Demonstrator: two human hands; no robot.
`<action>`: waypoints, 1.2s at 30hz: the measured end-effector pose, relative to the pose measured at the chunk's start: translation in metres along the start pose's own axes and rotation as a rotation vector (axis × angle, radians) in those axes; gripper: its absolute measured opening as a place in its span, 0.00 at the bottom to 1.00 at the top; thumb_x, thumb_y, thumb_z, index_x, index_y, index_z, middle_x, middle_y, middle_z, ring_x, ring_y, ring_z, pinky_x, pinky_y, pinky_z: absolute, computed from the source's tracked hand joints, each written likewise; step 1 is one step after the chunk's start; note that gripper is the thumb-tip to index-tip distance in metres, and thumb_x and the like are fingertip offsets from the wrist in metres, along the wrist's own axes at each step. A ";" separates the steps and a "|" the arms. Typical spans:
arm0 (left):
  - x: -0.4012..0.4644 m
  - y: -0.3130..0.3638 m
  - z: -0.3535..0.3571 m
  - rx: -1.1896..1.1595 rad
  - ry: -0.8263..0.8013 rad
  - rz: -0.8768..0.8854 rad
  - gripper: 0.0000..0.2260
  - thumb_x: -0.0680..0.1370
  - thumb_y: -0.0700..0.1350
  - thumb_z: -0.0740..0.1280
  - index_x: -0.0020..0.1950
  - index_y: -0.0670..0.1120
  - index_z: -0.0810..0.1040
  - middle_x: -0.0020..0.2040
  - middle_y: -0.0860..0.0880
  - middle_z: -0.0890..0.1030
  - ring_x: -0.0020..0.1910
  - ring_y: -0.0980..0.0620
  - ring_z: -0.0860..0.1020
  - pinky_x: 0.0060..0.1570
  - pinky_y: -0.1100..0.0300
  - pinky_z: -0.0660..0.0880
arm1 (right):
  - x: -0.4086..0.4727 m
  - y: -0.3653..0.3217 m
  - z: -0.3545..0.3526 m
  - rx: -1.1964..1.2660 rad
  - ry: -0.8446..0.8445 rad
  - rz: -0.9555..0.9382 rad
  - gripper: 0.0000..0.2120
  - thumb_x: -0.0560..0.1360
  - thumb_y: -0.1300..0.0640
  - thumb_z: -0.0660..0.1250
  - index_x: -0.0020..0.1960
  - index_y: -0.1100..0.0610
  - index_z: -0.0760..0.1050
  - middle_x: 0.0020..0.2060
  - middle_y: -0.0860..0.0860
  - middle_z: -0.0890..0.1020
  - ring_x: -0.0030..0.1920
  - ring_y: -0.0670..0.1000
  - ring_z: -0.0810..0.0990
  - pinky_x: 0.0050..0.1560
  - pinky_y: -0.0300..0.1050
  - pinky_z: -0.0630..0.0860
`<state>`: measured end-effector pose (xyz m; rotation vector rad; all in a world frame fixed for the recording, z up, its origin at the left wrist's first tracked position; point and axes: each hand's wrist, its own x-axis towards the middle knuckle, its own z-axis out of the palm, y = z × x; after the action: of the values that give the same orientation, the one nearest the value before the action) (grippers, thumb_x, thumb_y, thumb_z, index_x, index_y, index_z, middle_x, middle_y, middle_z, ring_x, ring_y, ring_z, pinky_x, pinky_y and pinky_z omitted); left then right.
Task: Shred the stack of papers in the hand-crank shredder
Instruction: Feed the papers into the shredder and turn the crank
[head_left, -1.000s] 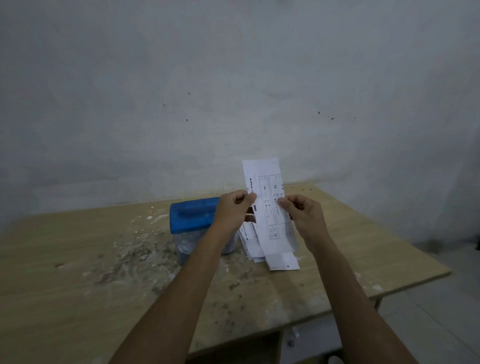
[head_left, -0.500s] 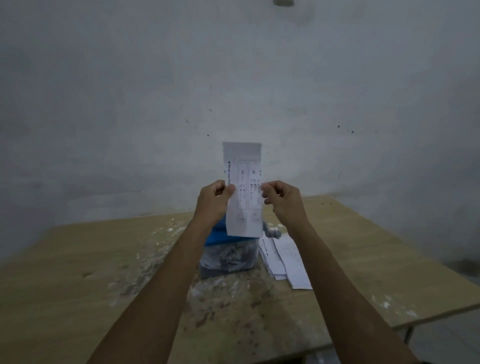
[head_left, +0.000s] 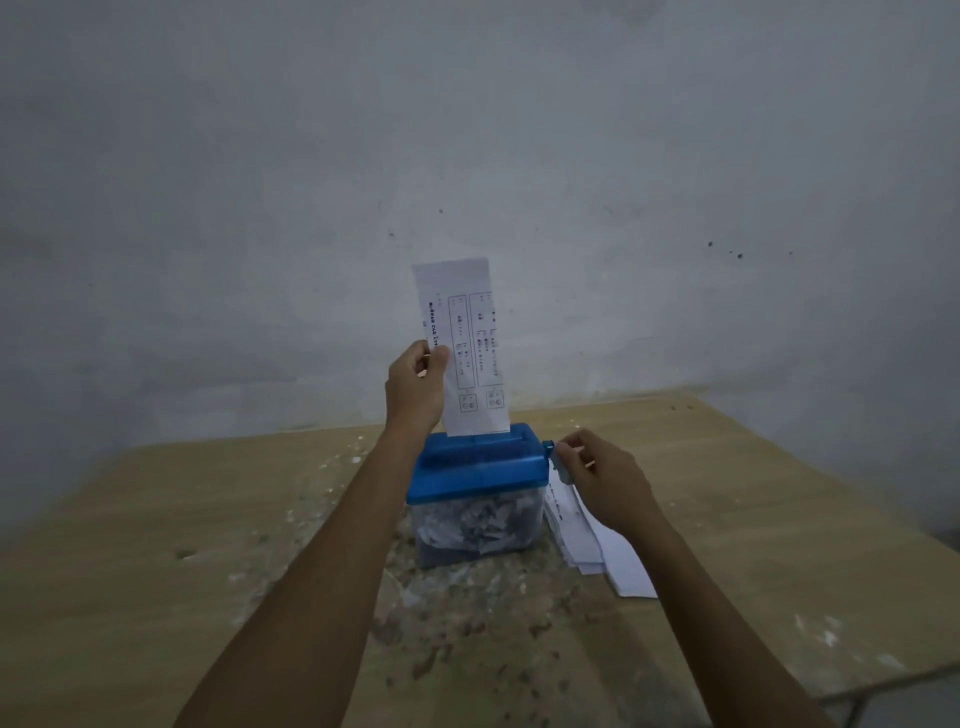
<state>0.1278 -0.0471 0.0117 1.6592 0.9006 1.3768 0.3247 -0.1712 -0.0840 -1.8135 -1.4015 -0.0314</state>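
Note:
A small hand-crank shredder (head_left: 480, 465) with a blue lid and a clear bin full of shreds stands mid-table. My left hand (head_left: 415, 384) pinches a printed paper strip (head_left: 470, 353) upright, its bottom edge at the lid's slot. My right hand (head_left: 605, 475) is at the blue crank (head_left: 558, 460) on the shredder's right side, fingers closed around the handle. A stack of papers (head_left: 597, 540) lies on the table just right of the shredder, partly under my right hand.
The wooden table (head_left: 156, 545) is stained and littered with paper bits around the shredder. A grey wall rises right behind it. The table's right edge and a metal leg (head_left: 852, 706) show at the lower right.
My right hand let go of the paper strip and dropped to the crank. My left hand carried the strip over the shredder and lowered it to the slot.

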 end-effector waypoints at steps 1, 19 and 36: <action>-0.001 -0.001 0.001 0.005 0.003 0.004 0.16 0.84 0.49 0.62 0.54 0.35 0.76 0.49 0.47 0.83 0.47 0.50 0.81 0.51 0.43 0.80 | -0.001 0.001 0.001 -0.010 -0.006 0.014 0.10 0.80 0.42 0.57 0.49 0.45 0.73 0.39 0.41 0.79 0.41 0.43 0.79 0.42 0.45 0.79; -0.009 -0.023 0.007 0.048 -0.121 -0.043 0.09 0.85 0.48 0.59 0.57 0.43 0.73 0.55 0.48 0.81 0.55 0.46 0.81 0.52 0.44 0.82 | -0.015 0.004 0.003 -0.005 -0.023 0.008 0.21 0.82 0.43 0.50 0.38 0.48 0.74 0.31 0.44 0.77 0.32 0.43 0.75 0.37 0.44 0.73; -0.017 -0.050 0.014 0.605 -0.276 0.186 0.14 0.82 0.44 0.64 0.64 0.42 0.65 0.49 0.44 0.79 0.42 0.44 0.77 0.33 0.58 0.68 | -0.019 -0.010 0.015 -0.058 0.197 0.135 0.27 0.83 0.48 0.51 0.28 0.55 0.70 0.23 0.48 0.71 0.25 0.47 0.71 0.28 0.40 0.62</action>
<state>0.1373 -0.0418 -0.0416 2.3730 1.0830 0.9989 0.3026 -0.1770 -0.0973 -1.8931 -1.1497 -0.1778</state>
